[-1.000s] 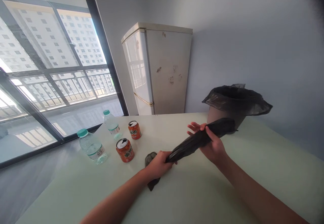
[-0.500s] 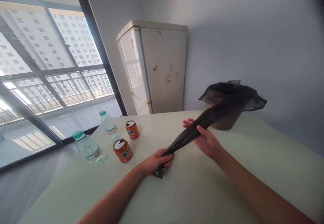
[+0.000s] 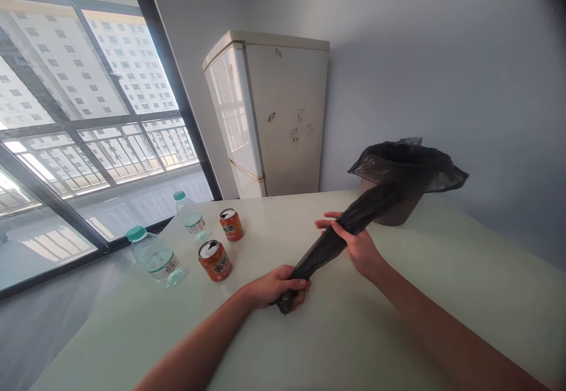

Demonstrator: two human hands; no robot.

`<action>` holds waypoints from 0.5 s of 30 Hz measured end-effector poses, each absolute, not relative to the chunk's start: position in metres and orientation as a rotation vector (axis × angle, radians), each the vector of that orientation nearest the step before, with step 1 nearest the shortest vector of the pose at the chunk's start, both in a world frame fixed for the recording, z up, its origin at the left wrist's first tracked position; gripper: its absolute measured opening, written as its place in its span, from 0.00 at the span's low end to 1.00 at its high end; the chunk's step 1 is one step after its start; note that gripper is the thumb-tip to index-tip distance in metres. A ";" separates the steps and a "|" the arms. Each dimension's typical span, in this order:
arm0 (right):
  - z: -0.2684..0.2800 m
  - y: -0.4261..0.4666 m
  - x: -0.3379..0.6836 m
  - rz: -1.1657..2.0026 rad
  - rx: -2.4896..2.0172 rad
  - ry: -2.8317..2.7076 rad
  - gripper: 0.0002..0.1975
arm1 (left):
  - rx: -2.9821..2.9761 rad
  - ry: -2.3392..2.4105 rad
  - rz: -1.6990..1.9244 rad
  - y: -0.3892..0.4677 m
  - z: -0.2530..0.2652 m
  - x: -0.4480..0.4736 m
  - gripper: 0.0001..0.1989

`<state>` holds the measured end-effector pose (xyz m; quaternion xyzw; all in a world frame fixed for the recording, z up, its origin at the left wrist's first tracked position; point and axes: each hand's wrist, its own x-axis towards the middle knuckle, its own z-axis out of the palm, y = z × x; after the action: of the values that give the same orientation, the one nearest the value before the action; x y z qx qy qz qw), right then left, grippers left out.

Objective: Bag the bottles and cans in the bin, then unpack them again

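Stretched lengthwise in front of me is a gathered black plastic bag (image 3: 321,252). My left hand (image 3: 283,288) is closed around its near end, and a short tip sticks out below the fist. Farther up, my right hand (image 3: 358,246) grips the bag with the thumb across the top and the fingers underneath, their tips showing on the far side. The bag's far end overlaps a dark trash can (image 3: 395,211) lined with black plastic (image 3: 375,164); whether the two plastics are joined I cannot tell.
On the white table (image 3: 177,332), left of my hands, stand two orange drink cans (image 3: 216,264) and two clear plastic bottles (image 3: 157,258) with green caps. An old refrigerator (image 3: 287,102) is behind the table, beside a large window (image 3: 97,102).
My right thumb has come over the bag, and the right hand has shifted slightly left along it. My left hand has moved a little to the right with the bag's near end.
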<state>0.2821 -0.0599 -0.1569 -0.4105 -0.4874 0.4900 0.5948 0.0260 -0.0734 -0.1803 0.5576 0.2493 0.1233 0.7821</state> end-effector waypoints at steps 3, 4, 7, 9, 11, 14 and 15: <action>-0.159 -0.055 0.287 0.754 -1.036 -1.353 0.16 | 1.179 0.517 0.225 -0.072 -0.181 0.026 0.19; -0.161 -0.054 0.290 0.617 -1.038 -1.444 0.15 | 1.161 0.501 0.215 -0.072 -0.181 0.026 0.18; -0.163 -0.053 0.297 0.308 -0.997 -1.719 0.16 | 1.101 0.432 0.193 -0.073 -0.181 0.026 0.16; -0.161 -0.054 0.301 0.193 -0.978 -1.888 0.19 | 1.076 0.390 0.174 -0.074 -0.181 0.026 0.16; -0.157 -0.057 0.302 0.081 -0.991 -2.022 0.21 | 1.054 0.374 0.177 -0.074 -0.181 0.026 0.19; -0.151 -0.059 0.302 -0.078 -1.023 -2.109 0.21 | 0.976 0.381 0.190 -0.074 -0.182 0.026 0.23; -0.151 -0.059 0.301 -0.116 -1.025 -2.123 0.21 | 0.934 0.384 0.188 -0.074 -0.182 0.026 0.26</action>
<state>0.3015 -0.0587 -0.1511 -0.4015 -0.8318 -0.0453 0.3807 0.0258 -0.0740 -0.1818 0.4468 0.1838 0.0901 0.8709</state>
